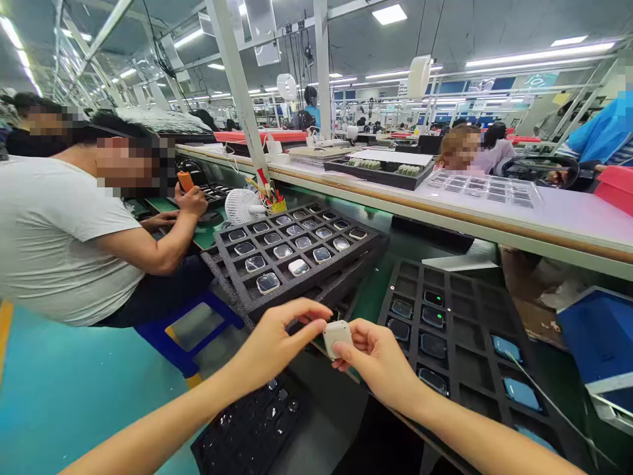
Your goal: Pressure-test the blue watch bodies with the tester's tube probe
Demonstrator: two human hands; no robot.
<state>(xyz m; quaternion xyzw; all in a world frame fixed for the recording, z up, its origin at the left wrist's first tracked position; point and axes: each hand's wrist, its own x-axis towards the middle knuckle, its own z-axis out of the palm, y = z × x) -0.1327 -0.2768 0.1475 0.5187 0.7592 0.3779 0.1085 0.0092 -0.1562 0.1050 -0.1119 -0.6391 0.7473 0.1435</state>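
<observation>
A small white smartwatch case (337,339), square with rounded corners, is held up in front of me with its back towards me. My right hand (378,356) grips it from the right, with the thumb on its lower face and the fingers curled behind. At its upper left corner are the thumb and index finger of my left hand (291,330), bent in a pinch at the edge. Beyond the left hand lies a black foam tray (316,274) of watch cases with dark and light faces. Right of my hands, another foam tray (467,356) holds dark and blue watches, two showing green lights.
Below my left arm is a dark tray (247,429) of small shiny parts. A co-worker in a white shirt (64,231) sits left on a blue stool (182,336). A white fan (243,206) stands behind the trays. A long raised shelf (445,214) crosses ahead; a blue bin (601,349) is right.
</observation>
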